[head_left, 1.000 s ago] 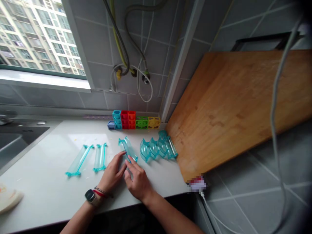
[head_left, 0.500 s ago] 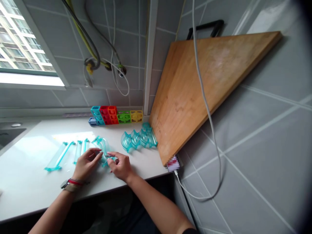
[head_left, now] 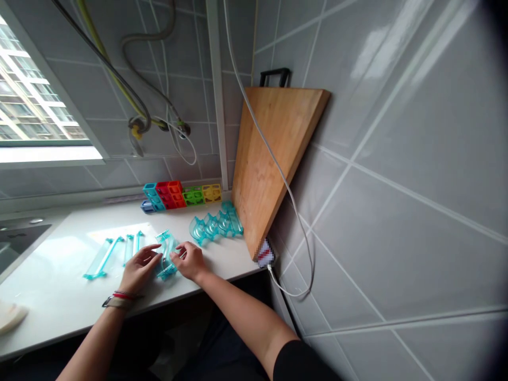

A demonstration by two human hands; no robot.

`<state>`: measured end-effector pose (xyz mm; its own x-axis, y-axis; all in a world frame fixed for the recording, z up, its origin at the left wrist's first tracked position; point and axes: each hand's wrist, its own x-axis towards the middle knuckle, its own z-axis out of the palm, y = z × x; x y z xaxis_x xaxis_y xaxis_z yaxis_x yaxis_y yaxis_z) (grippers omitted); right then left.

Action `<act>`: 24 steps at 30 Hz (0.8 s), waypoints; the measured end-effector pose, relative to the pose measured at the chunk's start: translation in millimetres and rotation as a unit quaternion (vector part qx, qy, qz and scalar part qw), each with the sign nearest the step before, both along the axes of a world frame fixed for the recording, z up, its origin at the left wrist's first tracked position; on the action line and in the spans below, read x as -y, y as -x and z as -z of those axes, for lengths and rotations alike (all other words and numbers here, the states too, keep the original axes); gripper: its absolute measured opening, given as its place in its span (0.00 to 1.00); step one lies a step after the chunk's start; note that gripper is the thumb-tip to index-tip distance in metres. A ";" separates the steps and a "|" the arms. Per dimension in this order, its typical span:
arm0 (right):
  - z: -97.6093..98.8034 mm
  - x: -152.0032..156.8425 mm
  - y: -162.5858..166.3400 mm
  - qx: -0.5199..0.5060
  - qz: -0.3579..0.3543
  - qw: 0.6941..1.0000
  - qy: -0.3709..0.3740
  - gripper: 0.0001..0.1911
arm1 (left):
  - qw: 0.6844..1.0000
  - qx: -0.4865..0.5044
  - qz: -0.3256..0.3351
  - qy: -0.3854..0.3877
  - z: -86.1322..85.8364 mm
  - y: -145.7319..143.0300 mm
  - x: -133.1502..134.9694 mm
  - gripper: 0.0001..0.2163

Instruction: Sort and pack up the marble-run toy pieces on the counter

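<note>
A clear teal curved plastic track piece (head_left: 168, 253) sits at the counter's front part between both hands. My left hand (head_left: 141, 267) is at its left side, thumb and fingers curled at the edge. From the right, my right hand (head_left: 190, 260) has its fingers bent and pinching the piece's edge. Its fingertips are partly hidden. To the left lie straight teal track pieces (head_left: 103, 258), with narrower ones (head_left: 129, 248) beside them. A row of joined teal curved pieces (head_left: 214, 226) rests behind my right hand.
Coloured plastic blocks (head_left: 170, 194) line the back wall. On the right a wooden cutting board (head_left: 265, 153) leans against the tiles, a white cable (head_left: 273, 153) hanging before it. A sink (head_left: 24, 241) is at far left, a pale object (head_left: 11, 316) at the left edge.
The view has shifted, showing more of the right wall. The curved piece now shows more fully between my hands, and my right hand's fingers have drawn back slightly to its right edge.
</note>
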<state>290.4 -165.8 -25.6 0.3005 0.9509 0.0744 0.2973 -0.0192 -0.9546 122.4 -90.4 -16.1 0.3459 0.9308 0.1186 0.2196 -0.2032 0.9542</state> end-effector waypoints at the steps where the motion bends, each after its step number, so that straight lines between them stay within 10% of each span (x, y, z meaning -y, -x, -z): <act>1: -2.3 0.1 -0.3 0.001 -0.003 1.000 0.006 0.20 | 1.000 0.006 -0.001 0.006 -1.7 0.5 0.0 0.28; 10: -7.2 7.1 -9.9 -0.064 -0.109 0.990 0.057 0.39 | 0.997 0.037 -0.017 0.060 -4.9 4.8 12.6 0.30; 24: 13.4 7.7 -26.3 -0.063 -0.103 0.993 -0.016 0.37 | 0.993 -0.041 -0.107 -0.016 -1.5 17.2 13.8 0.19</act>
<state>316.7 -173.5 -39.0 0.1081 0.9908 0.0808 0.1703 0.0617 -0.9835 105.2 -104.3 -14.6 0.1498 0.9803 0.1288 0.3372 -0.1731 0.9254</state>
